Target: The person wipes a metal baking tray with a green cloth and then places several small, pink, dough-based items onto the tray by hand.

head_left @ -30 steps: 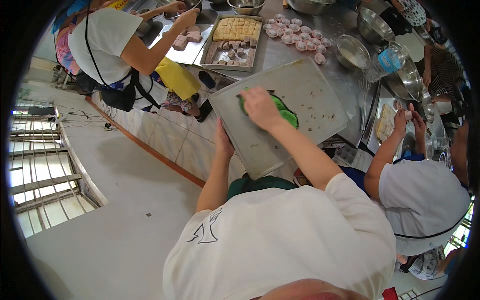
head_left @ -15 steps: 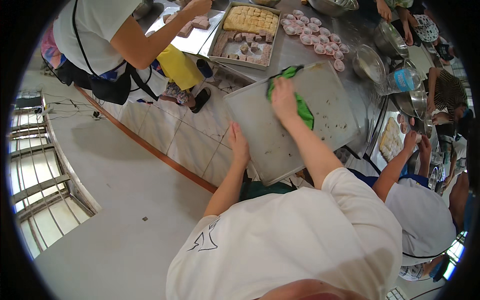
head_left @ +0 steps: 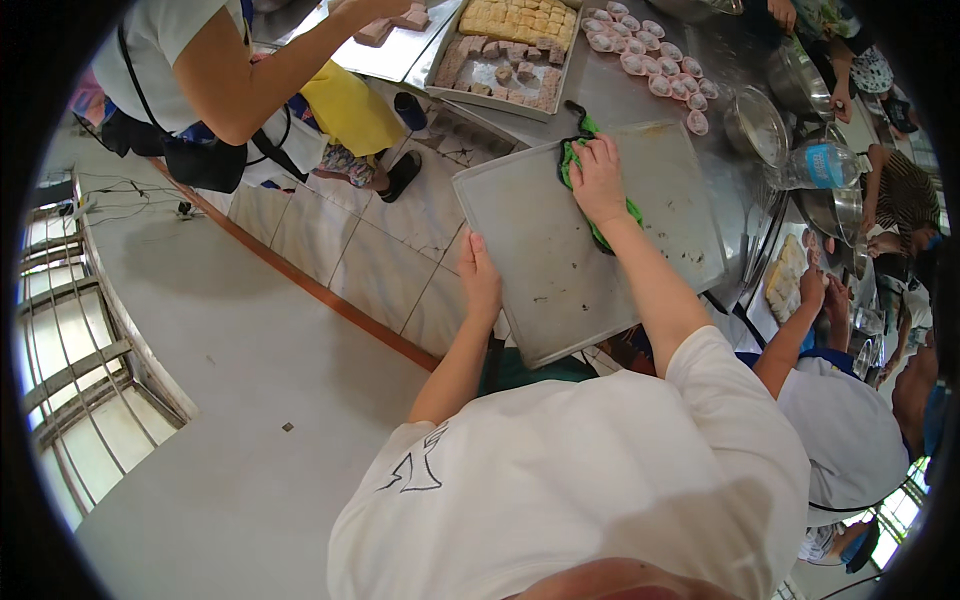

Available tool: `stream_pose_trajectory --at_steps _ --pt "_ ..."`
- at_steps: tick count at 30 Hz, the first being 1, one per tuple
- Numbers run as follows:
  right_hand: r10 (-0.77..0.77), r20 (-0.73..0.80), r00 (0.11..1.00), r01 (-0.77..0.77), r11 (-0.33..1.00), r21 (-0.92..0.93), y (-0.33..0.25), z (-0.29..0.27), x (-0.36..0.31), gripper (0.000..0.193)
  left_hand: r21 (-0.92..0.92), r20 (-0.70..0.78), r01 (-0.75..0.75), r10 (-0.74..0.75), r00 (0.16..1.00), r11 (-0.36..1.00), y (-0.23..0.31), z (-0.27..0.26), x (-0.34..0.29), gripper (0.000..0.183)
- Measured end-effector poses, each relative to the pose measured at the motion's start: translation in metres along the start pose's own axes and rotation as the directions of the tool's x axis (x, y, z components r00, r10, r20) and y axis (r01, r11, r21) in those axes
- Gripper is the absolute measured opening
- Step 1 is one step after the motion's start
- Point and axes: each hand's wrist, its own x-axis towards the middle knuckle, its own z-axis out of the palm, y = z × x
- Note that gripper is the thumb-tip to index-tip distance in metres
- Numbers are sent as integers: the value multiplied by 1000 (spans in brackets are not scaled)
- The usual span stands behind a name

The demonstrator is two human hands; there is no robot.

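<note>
A flat grey metal baking tray (head_left: 520, 260) lies tilted in front of me, its far right part over the steel table. My left hand (head_left: 481, 280) holds the tray's left edge, thumb up along the rim; its other fingers are partly hidden. A green cloth with a black edge (head_left: 567, 168) lies bunched on the tray's upper middle. My right hand (head_left: 600, 185) is closed over this cloth and presses it against the tray. Dark crumbs (head_left: 662, 236) are scattered on the tray to the right of that hand and below it.
Beyond the tray, a square pan (head_left: 432, 85) holds yellow and brown cake pieces. Small pink cups (head_left: 660, 66) stand on the steel table (head_left: 735, 60). Metal bowls (head_left: 757, 125) and a plastic bottle (head_left: 820, 167) are at right. People work at left and right.
My right hand has shifted right across the tray with the cloth, which is now more bunched. My left hand keeps its hold on the edge. The view has shifted slightly.
</note>
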Motion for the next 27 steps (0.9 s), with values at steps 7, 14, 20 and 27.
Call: stream_pose_trajectory --at_steps 7,14,20,27 --pt "-320 -42 947 311 871 381 -100 17 9 33 99 -73 3 4 997 995 5 -1 -1 40" --pt "-456 -90 886 421 705 570 -142 23 -8 30 -266 -110 -8 -22 994 964 -2 4 -4 32" --pt "-186 -139 973 224 909 352 -82 18 9 26 -14 4 -22 22 1000 1000 23 4 -5 35" --pt "-223 -181 958 268 919 288 -70 12 12 28 1 -67 39 -39 997 999 22 1 0 41"
